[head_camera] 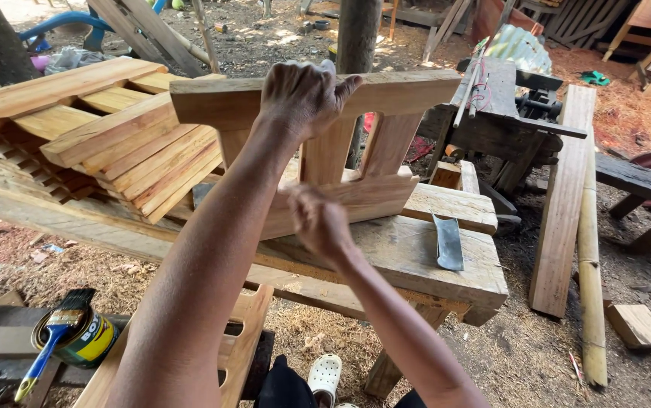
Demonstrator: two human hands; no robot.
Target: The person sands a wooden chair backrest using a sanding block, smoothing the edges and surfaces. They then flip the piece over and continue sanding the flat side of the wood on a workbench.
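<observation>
A wooden frame piece (pixel 386 143), with a top rail, short uprights and a bottom rail, stands on edge on a thick plank workbench (pixel 431 264). My left hand (pixel 303 94) grips its top rail from above. Lower down, my right hand (pixel 319 223) is closed against the bottom rail, its motion blurred; what it holds, if anything, is hidden.
A stack of cut boards (pixel 114 143) lies on the bench at left. A metal scraper blade (pixel 448 242) rests on the bench at right. An open tin with a blue-handled brush (pixel 68 332) sits at lower left. A long plank (pixel 563 204) and a bamboo pole (pixel 590 272) lean at right beside a dark machine table (pixel 507 106).
</observation>
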